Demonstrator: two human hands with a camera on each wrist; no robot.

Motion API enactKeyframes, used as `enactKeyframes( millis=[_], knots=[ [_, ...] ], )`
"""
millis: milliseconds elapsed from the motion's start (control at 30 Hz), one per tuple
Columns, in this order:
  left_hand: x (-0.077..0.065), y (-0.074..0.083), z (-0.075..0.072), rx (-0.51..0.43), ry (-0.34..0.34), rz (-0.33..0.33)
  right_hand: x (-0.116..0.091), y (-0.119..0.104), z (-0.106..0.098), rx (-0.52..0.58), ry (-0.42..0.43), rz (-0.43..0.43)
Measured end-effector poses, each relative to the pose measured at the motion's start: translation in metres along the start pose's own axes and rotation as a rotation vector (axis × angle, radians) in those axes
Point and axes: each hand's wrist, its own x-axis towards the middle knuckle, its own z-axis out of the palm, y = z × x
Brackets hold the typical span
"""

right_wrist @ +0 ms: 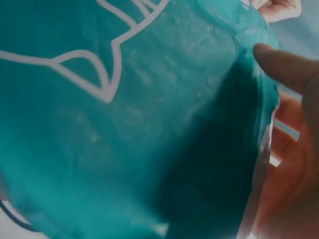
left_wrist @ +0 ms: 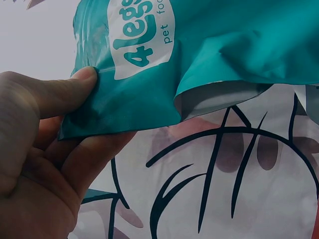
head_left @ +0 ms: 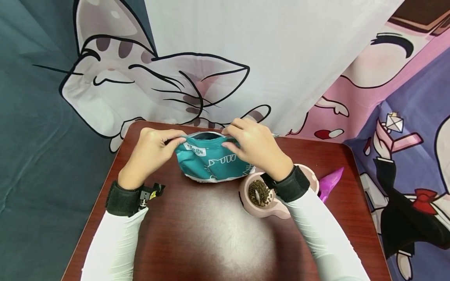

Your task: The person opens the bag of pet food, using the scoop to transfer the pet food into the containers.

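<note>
A teal pet food bag with a white cat outline is held up over the far part of the table, its mouth gaping at the top. At the bag's upper left corner, my left hand pinches the edge between thumb and fingers. My right hand grips the top edge farther right, thumb on the front face and fingers behind. In the left wrist view, the "4legs" label sits beside the pinched corner, and the pale lining shows through the gap. The bag's contents are hidden.
A pink bowl holding brown kibble stands under my right wrist. Another pink rim shows beyond that wrist, partly covered. A purple packet lies to its right on the wooden table. Cat-print cloth hangs behind.
</note>
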Motion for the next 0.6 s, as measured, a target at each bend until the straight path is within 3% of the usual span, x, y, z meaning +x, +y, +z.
enactKeyframes(
  millis=[333,600],
  knots=[
    [-0.0001,0.0001,-0.0003,0.000,-0.007,-0.007,0.0067,-0.0057,0.0080,0.025,0.028,-0.050],
    [-0.0004,0.0001,-0.0013,0.005,-0.009,-0.009,0.0104,-0.0089,0.0066,0.017,-0.032,-0.026]
  ],
)
